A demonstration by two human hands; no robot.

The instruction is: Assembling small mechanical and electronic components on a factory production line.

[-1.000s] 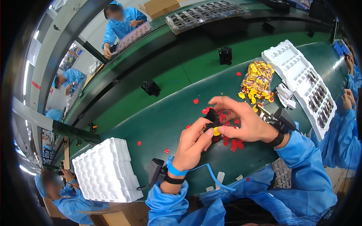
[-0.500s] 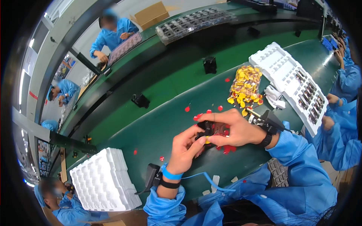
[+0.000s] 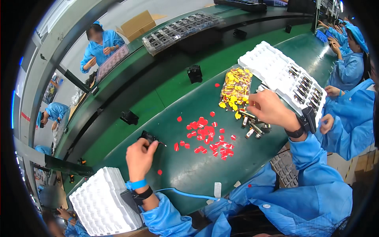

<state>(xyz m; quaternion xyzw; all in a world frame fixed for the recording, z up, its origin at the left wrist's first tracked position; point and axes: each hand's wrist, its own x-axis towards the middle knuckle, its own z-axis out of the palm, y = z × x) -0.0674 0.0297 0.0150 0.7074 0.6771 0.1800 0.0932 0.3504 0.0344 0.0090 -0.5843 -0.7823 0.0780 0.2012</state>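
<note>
My left hand (image 3: 138,157) is over at the left part of the bench, its thumb and fingers closed at the near side of a small black plastic housing (image 3: 147,136). A thin wire end (image 3: 162,143) sticks out to the right of it. My right hand (image 3: 271,107) hovers beside the clear bag of yellow round stickers (image 3: 236,86), with its fingers curled together. What they pinch, if anything, I cannot make out. Just below it lie several metal cylindrical parts (image 3: 256,128) in a loose heap. Red round stickers (image 3: 205,132) are scattered over the middle of the bench.
A white moulded tray (image 3: 272,59) with dark parts in its near end lies at the right. Stacked white trays (image 3: 103,201) stand at the left. Beyond the bench runs a green conveyor (image 3: 166,94) carrying black housings (image 3: 194,74). Co-workers in blue sit around; a blue cord (image 3: 185,193) trails from my left wrist.
My hands have parted. The left has carried the black housing left, and the right has moved up to the bag and metal parts. The whole view has shifted, uncovering the red stickers.
</note>
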